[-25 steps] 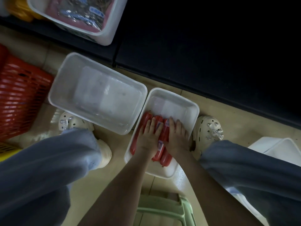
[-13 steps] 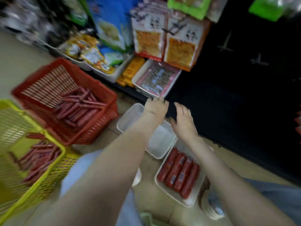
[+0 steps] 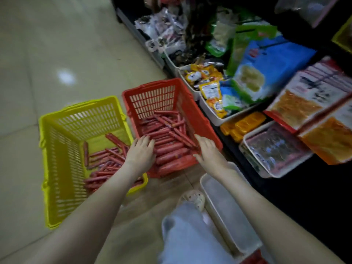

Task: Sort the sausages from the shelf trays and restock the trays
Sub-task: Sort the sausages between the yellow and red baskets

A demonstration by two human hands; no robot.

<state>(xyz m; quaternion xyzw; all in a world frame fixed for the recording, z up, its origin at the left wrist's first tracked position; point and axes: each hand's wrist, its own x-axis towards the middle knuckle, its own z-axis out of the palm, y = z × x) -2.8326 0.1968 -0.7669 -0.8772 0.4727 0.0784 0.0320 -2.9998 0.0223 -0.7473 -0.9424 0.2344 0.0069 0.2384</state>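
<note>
A red basket on the floor holds a pile of thick and thin red sausages. To its left, a yellow basket holds several thin red sausages. My left hand reaches over the red basket's near left corner, fingers straight, resting on the sausages. My right hand is at the basket's near right side, fingers straight, touching the sausages. Neither hand grips anything. An empty white tray lies on the floor near my right forearm.
The low shelf on the right carries white trays with snack packets, yellow packs and a tray of clear-wrapped items. Boxed goods stand behind. My knee and a white shoe are below. Tiled floor lies to the left.
My hands left the white tray of sausages, rose past the shelf, and now reach left into the red basket. The view swung left to the two baskets.
</note>
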